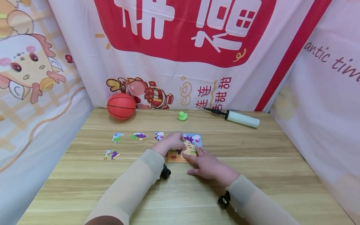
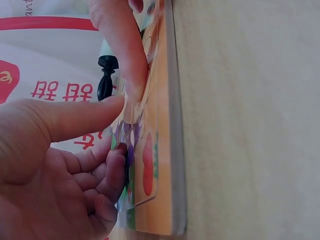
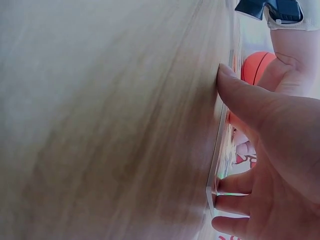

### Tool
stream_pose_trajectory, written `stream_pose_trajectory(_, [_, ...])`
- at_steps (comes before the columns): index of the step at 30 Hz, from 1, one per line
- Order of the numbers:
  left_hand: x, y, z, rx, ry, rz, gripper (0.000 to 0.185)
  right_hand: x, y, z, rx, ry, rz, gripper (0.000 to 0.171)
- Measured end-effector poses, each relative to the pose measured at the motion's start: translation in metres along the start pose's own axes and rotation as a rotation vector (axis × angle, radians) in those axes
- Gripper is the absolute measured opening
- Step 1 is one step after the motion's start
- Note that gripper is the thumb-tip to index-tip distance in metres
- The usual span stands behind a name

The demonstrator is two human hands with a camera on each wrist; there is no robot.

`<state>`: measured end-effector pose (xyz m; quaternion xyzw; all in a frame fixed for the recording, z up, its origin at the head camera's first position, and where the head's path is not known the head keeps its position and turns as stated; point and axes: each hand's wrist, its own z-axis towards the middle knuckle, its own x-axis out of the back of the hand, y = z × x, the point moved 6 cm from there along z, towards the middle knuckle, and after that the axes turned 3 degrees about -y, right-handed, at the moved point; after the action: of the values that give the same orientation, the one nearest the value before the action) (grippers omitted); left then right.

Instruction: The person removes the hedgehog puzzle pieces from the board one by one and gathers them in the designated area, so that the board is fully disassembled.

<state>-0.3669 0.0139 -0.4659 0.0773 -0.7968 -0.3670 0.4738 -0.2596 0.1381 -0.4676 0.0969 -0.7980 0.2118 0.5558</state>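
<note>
A cartoon jigsaw puzzle board (image 1: pixel 175 159) with an orange and blue border lies flat in the middle of the table. My left hand (image 1: pixel 175 141) is over its left side. In the left wrist view its thumb and curled fingers pinch a small puzzle piece (image 2: pixel 115 141), green and purple, at the picture's surface; the fingers partly hide it. My right hand (image 1: pixel 209 164) rests at the board's right side, fingers spread and fairly straight. One right finger (image 2: pixel 131 65) presses on the picture near the left thumb. The right thumb (image 3: pixel 235 87) touches the board's near edge.
Left of the board lie several loose puzzle pieces (image 1: pixel 117 137), one of them nearer to me (image 1: pixel 112 155). Along the back stand a red ball (image 1: pixel 121 106), a green toy duck (image 1: pixel 182 116) and a white hand pump (image 1: pixel 242 119). Printed cloth (image 1: pixel 180 59) hangs behind the table.
</note>
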Motion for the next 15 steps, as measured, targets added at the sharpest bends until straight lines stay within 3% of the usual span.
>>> stream_pose_trajectory(10, [0.0022, -0.0023, 0.0018, -0.029, 0.030, -0.123, 0.030, 0.0005, 0.0002, -0.0002, 0.001, 0.000, -0.004, 0.066])
stream_pose_trajectory(15, [0.0028, -0.0033, 0.0017, -0.033, 0.033, -0.100, 0.029, -0.0003, 0.0001, 0.0002, 0.005, 0.001, -0.009, 0.065])
